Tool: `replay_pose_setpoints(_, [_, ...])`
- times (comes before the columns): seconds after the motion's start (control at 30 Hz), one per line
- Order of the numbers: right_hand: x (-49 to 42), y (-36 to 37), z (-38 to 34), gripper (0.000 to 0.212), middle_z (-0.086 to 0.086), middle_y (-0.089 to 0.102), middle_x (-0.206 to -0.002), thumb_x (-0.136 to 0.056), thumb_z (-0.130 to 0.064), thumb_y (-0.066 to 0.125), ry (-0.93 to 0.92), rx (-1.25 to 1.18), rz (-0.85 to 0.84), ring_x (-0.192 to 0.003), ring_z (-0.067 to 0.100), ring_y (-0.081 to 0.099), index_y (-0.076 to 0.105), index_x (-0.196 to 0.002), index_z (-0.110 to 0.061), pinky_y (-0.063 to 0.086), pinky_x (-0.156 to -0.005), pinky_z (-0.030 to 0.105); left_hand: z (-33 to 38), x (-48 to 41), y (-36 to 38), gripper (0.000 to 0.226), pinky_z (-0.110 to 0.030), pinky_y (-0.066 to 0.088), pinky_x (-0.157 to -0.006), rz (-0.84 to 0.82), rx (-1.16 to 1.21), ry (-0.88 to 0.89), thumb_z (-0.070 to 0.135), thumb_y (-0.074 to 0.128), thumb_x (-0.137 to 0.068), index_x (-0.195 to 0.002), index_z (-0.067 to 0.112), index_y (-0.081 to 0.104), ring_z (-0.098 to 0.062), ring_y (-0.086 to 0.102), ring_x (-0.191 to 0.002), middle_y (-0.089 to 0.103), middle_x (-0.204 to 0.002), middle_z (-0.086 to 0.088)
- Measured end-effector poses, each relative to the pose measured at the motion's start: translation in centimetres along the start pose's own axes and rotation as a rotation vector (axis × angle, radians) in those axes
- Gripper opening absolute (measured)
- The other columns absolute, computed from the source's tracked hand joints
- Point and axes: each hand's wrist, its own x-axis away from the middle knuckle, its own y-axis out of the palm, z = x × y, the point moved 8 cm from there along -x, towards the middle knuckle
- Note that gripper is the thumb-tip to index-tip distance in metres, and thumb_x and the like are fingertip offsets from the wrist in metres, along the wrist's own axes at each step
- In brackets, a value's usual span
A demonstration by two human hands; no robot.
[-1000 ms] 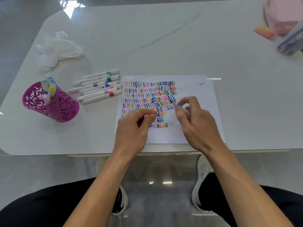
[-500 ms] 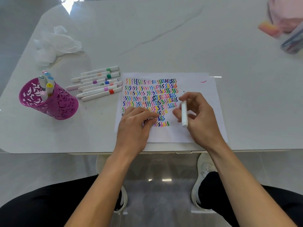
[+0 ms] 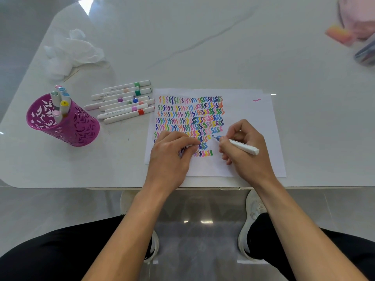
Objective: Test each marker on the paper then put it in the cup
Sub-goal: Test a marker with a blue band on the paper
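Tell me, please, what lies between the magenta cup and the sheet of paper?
In the head view, a cluster of capped white markers lies side by side between the cup and the paper.

Your white marble-look table [image 3: 203, 57] has a thin grey vein [image 3: 203, 40] running slantwise across its far half. At your far left lies a crumpled white tissue [image 3: 75, 51], with a thin wooden stick [image 3: 71, 75] just beside its near edge. At the far right corner you have a blurred pink thing [image 3: 357, 15], cut off by the frame; an orange-pink block [image 3: 338, 34] lies near it, and a clear pouch [image 3: 366, 53] lies at the right edge. Below the table's edge you see glossy grey floor tiles [image 3: 40, 209], your black trousers [image 3: 50, 250] and a pair of white shoes [image 3: 252, 216].
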Motion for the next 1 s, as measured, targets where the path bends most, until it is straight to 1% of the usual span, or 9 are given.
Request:
replay_pose_setpoints(0.13, [-0.16,-0.08,0.29,0.018,0.012,0.070,-0.074,-0.084,-0.025,0.072,0.014,0.006,0.017,-0.058,0.024,0.067,0.055,-0.084,-0.020,0.053,-0.051,0.028,0.09,0.00,-0.04,0.010,-0.016,0.041,-0.085,-0.007,0.006,-0.014,0.019,0.076,-0.090,-0.098,0.021,0.082,-0.012,0.056,-0.098,0.073,-0.097,0.009])
replay_pose_setpoints(0.33, [-0.18,-0.07,0.41,0.021,0.010,0.070,-0.074,-0.086,-0.027,0.074,0.009,0.027,0.035,-0.059,0.026,0.069,0.055,-0.084,-0.017,0.054,-0.051,0.028,-0.06,0.08,-0.03,0.011,-0.008,0.037,-0.084,-0.027,0.005,-0.035,0.022,0.075,-0.091,-0.101,0.022,0.081,-0.010,0.055,-0.101,0.073,-0.100,0.011])
replay_pose_setpoints(0.5, [-0.22,0.00,0.36,0.024,0.010,0.070,-0.073,-0.089,-0.024,0.075,0.004,0.066,0.038,-0.058,0.026,0.069,0.054,-0.085,-0.013,0.054,-0.050,0.028,-0.07,0.05,-0.03,0.011,-0.007,0.036,-0.084,-0.029,0.006,-0.037,0.020,0.075,-0.091,-0.100,0.022,0.081,-0.011,0.055,-0.101,0.072,-0.099,0.011])
replay_pose_setpoints(0.63, [-0.12,0.04,0.23,0.025,0.009,0.071,-0.071,-0.092,-0.020,0.076,0.002,0.083,0.032,-0.056,0.026,0.068,0.055,-0.084,-0.012,0.054,-0.050,0.032,-0.07,0.05,-0.04,0.011,-0.007,0.036,-0.085,-0.029,0.005,-0.039,0.019,0.075,-0.090,-0.100,0.022,0.081,-0.012,0.056,-0.101,0.073,-0.099,0.011])
replay_pose_setpoints(0.73, [-0.07,0.00,0.16,0.025,0.008,0.071,-0.069,-0.091,-0.020,0.077,0.005,0.107,0.037,-0.055,0.024,0.068,0.055,-0.083,-0.011,0.056,-0.050,0.035,-0.09,0.07,-0.04,0.011,-0.006,0.035,-0.084,-0.025,0.006,-0.038,0.018,0.075,-0.090,-0.099,0.022,0.081,-0.011,0.055,-0.100,0.073,-0.099,0.011])
replay_pose_setpoints(0.83, [-0.03,-0.15,0.22,0.025,0.008,0.070,-0.068,-0.086,-0.024,0.076,0.020,0.109,0.064,-0.054,0.022,0.067,0.054,-0.080,-0.013,0.051,-0.048,0.028,-0.10,0.07,-0.01,0.012,-0.004,0.034,-0.084,-0.021,0.003,-0.039,0.018,0.075,-0.090,-0.099,0.022,0.081,-0.011,0.055,-0.100,0.072,-0.099,0.012])
replay_pose_setpoints(0.9, [0.03,-0.30,0.32,0.025,0.008,0.069,-0.067,-0.086,-0.022,0.076,0.030,0.105,0.083,-0.052,0.020,0.066,0.054,-0.079,-0.014,0.049,-0.047,0.024,-0.11,0.06,0.00,0.012,-0.003,0.034,-0.084,-0.021,-0.002,-0.040,0.019,0.075,-0.090,-0.100,0.023,0.081,-0.010,0.054,-0.101,0.072,-0.100,0.012])
replay_pose_setpoints(1.0, [0.05,-0.43,0.40,0.026,0.006,0.070,-0.066,-0.085,-0.022,0.077,0.028,0.117,0.092,-0.052,0.017,0.066,0.053,-0.077,-0.017,0.051,-0.048,0.025,-0.20,0.07,0.03,0.012,-0.004,0.035,-0.084,-0.023,-0.008,-0.046,0.020,0.074,-0.091,-0.101,0.023,0.080,-0.009,0.054,-0.102,0.072,-0.101,0.012])
